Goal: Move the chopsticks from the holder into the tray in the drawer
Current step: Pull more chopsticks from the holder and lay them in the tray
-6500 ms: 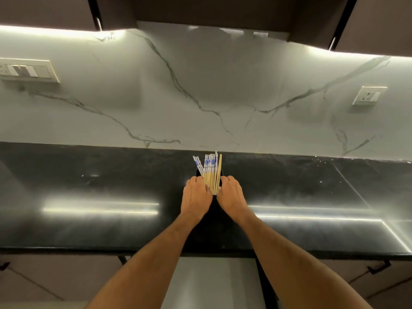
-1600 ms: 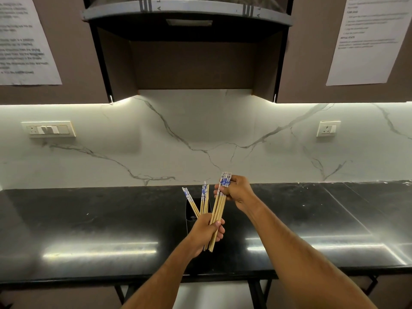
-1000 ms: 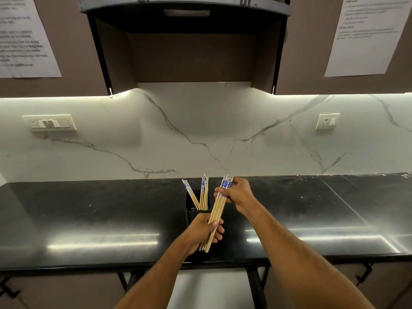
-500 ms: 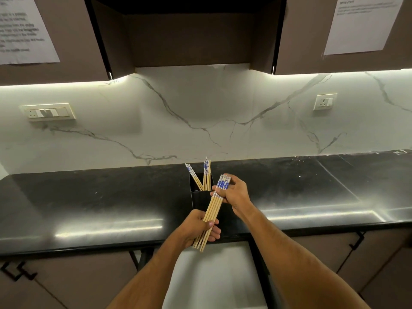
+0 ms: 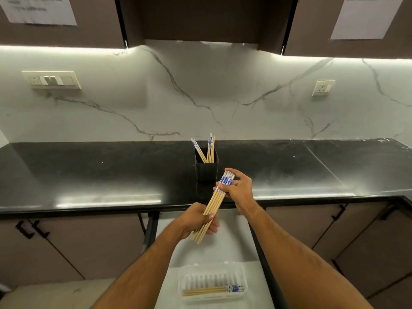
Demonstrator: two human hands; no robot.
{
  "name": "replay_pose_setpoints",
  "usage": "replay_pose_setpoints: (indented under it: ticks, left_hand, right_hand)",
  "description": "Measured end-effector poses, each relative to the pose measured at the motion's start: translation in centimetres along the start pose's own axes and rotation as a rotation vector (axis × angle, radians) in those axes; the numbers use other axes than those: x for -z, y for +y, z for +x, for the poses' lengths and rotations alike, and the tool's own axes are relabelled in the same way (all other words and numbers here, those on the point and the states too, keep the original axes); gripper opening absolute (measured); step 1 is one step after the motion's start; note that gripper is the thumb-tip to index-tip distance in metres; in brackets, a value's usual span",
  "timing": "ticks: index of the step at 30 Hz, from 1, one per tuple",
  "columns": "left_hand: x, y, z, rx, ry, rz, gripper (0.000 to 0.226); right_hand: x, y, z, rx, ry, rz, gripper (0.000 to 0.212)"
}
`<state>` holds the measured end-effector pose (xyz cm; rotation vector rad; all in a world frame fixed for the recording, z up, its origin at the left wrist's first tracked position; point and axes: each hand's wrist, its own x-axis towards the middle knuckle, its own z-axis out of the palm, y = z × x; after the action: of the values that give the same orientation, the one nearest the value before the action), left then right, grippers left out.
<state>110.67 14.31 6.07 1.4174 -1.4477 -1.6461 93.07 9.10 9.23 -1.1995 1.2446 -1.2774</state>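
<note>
Chopsticks (image 5: 215, 202) in a bundle are held between both my hands, in the air in front of the counter edge and above the open drawer (image 5: 214, 253). My right hand (image 5: 238, 189) pinches the blue-patterned top ends of the bundle. My left hand (image 5: 197, 219) is wrapped around the plain lower part, with the tips sticking out below the fingers. The bundle slants from upper right to lower left.

On the black countertop (image 5: 111, 172) the dark square holder (image 5: 207, 167) stands upright, well behind my hands. I see several remaining chopsticks (image 5: 209, 149) leaning inside it, one set tilted to the left.

Below, inside the drawer, the clear plastic tray (image 5: 211, 281) lies with a few chopsticks in tray (image 5: 211, 290) resting flat along its near side, patterned ends to the right.
</note>
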Motion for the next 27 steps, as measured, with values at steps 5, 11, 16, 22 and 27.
replay_pose_setpoints:
  ticks: [5,11,16,22,27]
  left_hand:
    - [-1.8,-1.1,-0.6,0.001,0.019,0.022,0.018]
    - [-3.5,-3.4,0.4,0.096,0.058,0.147,0.019]
    - [-4.5,-6.5,1.7,0.182,0.087,0.279,0.018]
    - [-4.3,-11.0,2.3,0.180,0.100,0.731,0.013]
    - [-4.8,-13.8,2.4,0.059,0.071,1.069,0.007]
  right_hand:
    - [1.0,2.2,-2.1,-0.029,0.072,0.022,0.052]
    - [2.4,6.7,-4.1,-0.165,0.127,0.193,0.056]
    - [3.6,11.7,-5.3,-0.305,0.101,0.203,0.068]
    - [5.5,15.6,-6.1,-0.064,-0.039,-0.585,0.080]
    - [4.0,16.5,-6.9,0.114,-0.637,-1.186,0.053]
